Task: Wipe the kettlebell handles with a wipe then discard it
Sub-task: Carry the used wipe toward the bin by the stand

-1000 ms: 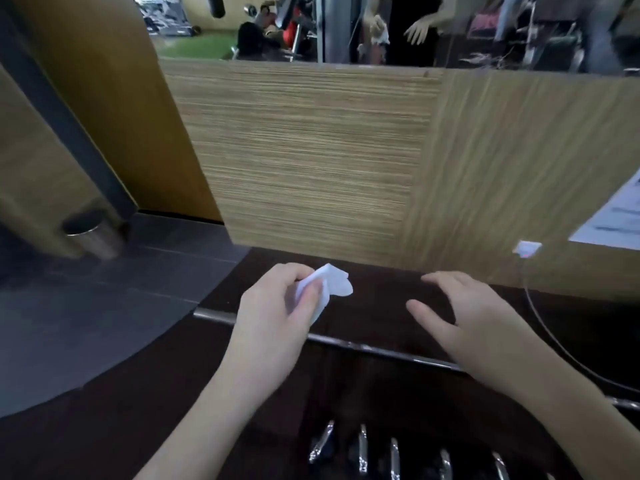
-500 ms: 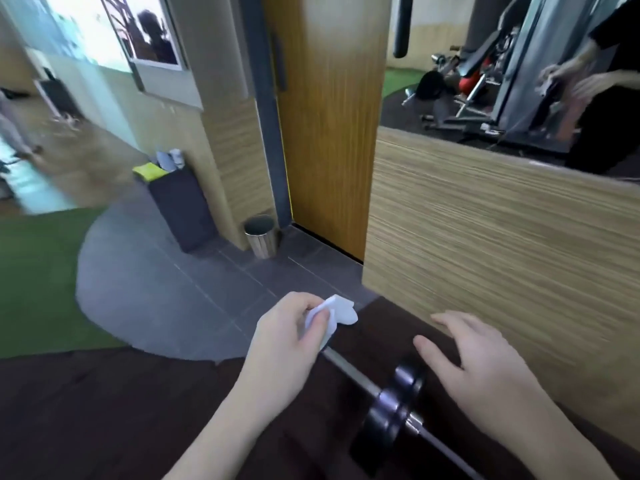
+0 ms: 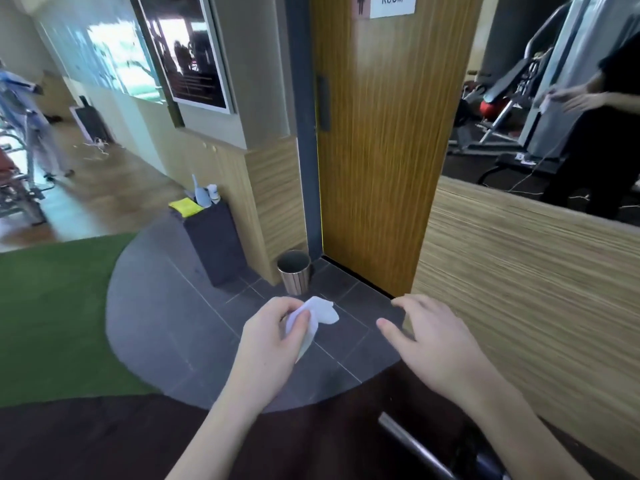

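Left hand (image 3: 268, 344) pinching a crumpled white wipe (image 3: 317, 315) between thumb and curled fingers, held above the grey tiled floor (image 3: 166, 327). Wipe plain white, soft and folded, no print to be read on it; loose rounded end sticking up and away from the hand toward the small metal bin (image 3: 294, 271), narrower tail hanging down along the palm, so long axis running roughly from low near the wrist to high and far. Right hand (image 3: 436, 344) released, fingers spread and loosely bent, grasping nothing, hovering to the right of the wipe and apart from it. Bin standing just beyond the wipe, at the foot of the wooden door (image 3: 384, 140). Left of the bin, a dark box-shaped stand (image 3: 214, 244) with a yellow cloth and spray bottles on top. Above the bin on the door, a white sign (image 3: 391, 3) reading "ROOM", upper part cut off. Right of the bin, a striped wood-grain wall panel (image 3: 526, 271). Nearer than the bin, at the lower edge, a metal bar (image 3: 415, 445) lying on dark floor.
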`<state>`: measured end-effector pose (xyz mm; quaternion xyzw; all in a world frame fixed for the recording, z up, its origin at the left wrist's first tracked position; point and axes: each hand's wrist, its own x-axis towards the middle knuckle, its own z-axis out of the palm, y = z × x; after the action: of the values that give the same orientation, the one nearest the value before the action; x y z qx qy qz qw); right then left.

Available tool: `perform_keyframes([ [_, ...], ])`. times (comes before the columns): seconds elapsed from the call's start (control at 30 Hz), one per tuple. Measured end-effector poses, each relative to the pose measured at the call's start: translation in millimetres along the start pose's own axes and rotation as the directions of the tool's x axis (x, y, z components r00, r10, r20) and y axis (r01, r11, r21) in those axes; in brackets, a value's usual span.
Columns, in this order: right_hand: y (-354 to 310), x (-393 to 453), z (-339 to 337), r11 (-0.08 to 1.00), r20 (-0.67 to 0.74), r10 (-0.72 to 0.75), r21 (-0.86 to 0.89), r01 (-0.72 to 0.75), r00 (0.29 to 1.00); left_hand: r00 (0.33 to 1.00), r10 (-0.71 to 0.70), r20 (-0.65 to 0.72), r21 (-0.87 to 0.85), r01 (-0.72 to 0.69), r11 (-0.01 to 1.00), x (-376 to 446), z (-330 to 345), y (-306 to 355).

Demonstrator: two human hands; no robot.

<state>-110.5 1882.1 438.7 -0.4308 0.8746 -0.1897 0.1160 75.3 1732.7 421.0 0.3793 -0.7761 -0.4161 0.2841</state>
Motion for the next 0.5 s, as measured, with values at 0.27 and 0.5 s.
perform_keyframes([
  [0.27,-110,121,47,0.996,-0.009,0.041,0.082,-0.040,0.999,0.999,-0.036,0.021,-0.005,0.036,0.999,135,-91,-69],
  [0.5,-174,261,86,0.993,0.014,0.092,0.069,-0.093,0.996,0.999,-0.032,0.044,0.027,0.031,0.999,278,-134,-126],
])
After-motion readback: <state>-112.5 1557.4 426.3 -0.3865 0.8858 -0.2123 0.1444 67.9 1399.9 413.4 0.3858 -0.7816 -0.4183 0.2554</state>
